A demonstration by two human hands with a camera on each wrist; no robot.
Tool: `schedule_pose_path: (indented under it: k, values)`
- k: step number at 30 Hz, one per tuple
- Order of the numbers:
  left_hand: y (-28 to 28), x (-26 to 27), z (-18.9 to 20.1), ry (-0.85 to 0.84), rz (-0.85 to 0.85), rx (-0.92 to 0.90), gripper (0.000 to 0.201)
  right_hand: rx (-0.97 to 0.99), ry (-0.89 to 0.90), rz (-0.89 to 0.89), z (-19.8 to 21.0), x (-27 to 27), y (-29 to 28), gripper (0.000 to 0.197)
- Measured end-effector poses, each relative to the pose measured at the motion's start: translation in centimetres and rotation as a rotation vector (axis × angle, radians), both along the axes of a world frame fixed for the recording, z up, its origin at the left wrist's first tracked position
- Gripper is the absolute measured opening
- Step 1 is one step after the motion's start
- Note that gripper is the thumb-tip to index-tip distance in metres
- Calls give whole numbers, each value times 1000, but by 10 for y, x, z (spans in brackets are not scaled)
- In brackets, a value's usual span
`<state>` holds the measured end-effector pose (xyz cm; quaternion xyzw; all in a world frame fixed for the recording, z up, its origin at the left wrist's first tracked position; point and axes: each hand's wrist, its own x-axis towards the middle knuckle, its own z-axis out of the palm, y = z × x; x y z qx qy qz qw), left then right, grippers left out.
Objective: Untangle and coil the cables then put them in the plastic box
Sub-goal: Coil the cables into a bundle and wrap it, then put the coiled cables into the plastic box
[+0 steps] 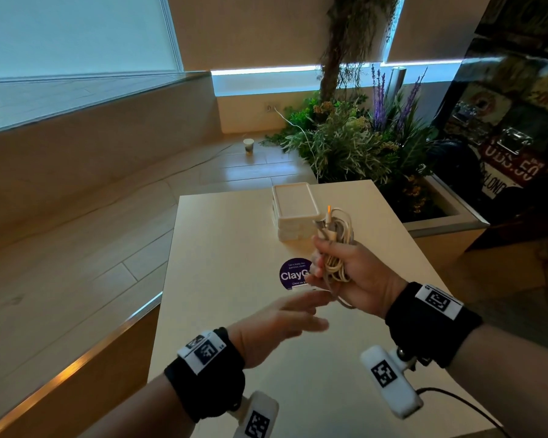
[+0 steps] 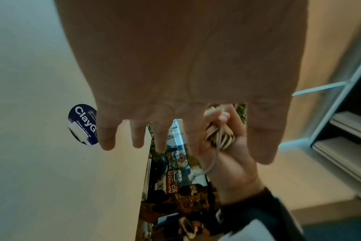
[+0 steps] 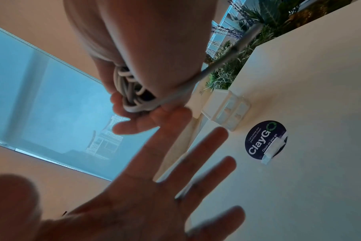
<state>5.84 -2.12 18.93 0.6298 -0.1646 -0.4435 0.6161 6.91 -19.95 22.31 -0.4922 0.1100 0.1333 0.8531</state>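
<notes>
My right hand grips a bundle of coiled cream cables above the middle of the table; connector ends stick up from the top of the fist, and one loose strand hangs below it. The same coil shows in the left wrist view, and from below the cables sit wrapped inside the curled fingers. My left hand hovers just below and left of the right, fingers spread straight, holding nothing. The clear plastic box stands at the table's far side, beyond the coil.
A round purple "ClayGo" sticker lies on the cream table. A planter of greenery stands beyond the table's far right corner. A paper cup is on the floor far back. The floor drops away left of the table.
</notes>
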Motion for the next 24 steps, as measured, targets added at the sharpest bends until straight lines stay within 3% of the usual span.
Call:
schedule_pose_path:
  k: [4, 9, 15, 17, 21, 24]
  values:
    - [-17, -8, -4, -117, -130, 34, 57, 21, 21, -73, 2, 1, 0, 20]
    - [-36, -12, -16, -196, -62, 87, 82, 52, 48, -76, 2, 0, 1, 17]
    - [-30, -7, -23, -89, -152, 3, 22, 61, 58, -50, 3, 0, 0, 18]
    - [-16, -2, -26, -13, -150, -13, 24, -81, 47, -41, 3, -2, -6, 15]
    - [12, 15, -24, 61, -39, 36, 29, -657, -15, 84, -1, -9, -17, 18]
    - [19, 27, -18, 19, 37, 72, 20, -809, -59, 254, -5, -17, -14, 30]
